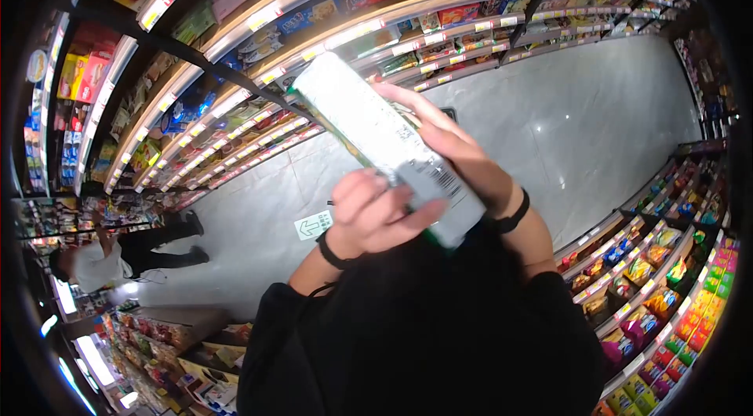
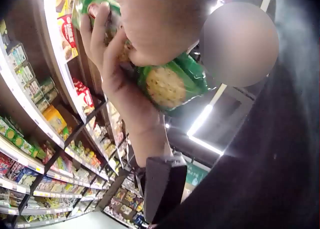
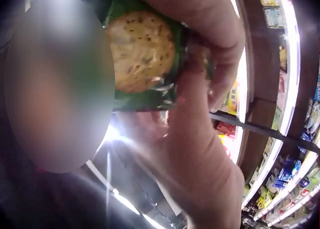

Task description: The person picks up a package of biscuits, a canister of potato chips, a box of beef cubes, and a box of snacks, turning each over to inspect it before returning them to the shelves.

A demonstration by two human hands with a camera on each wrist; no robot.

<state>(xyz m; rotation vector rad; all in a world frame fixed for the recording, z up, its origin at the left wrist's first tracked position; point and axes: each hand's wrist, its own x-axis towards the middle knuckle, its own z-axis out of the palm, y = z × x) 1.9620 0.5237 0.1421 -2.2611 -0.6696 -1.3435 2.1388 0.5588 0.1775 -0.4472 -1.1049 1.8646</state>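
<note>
Both hands hold a long green biscuit packet (image 1: 357, 114) in front of the chest, tilted from upper left to lower right in the head view. Its pale, shiny side with a barcode faces up. My left hand (image 1: 376, 214) grips the near edge low down, one finger lying across the pale side. From the opposite edge my right hand (image 1: 463, 153) holds it, fingers along the side. Round, speckled biscuits are pictured on the green wrapper (image 3: 142, 54) in the right wrist view. In the left wrist view, the right hand's fingers (image 2: 116, 51) curl over the packet.
Long shelves (image 1: 329, 36) of packaged snacks curve along the far side of the aisle. More snack shelves (image 1: 635, 283) stand at the lower right. Another person (image 1: 118, 255) is at the left on the grey tiled floor (image 1: 549, 126), which bears a green arrow sign (image 1: 314, 225).
</note>
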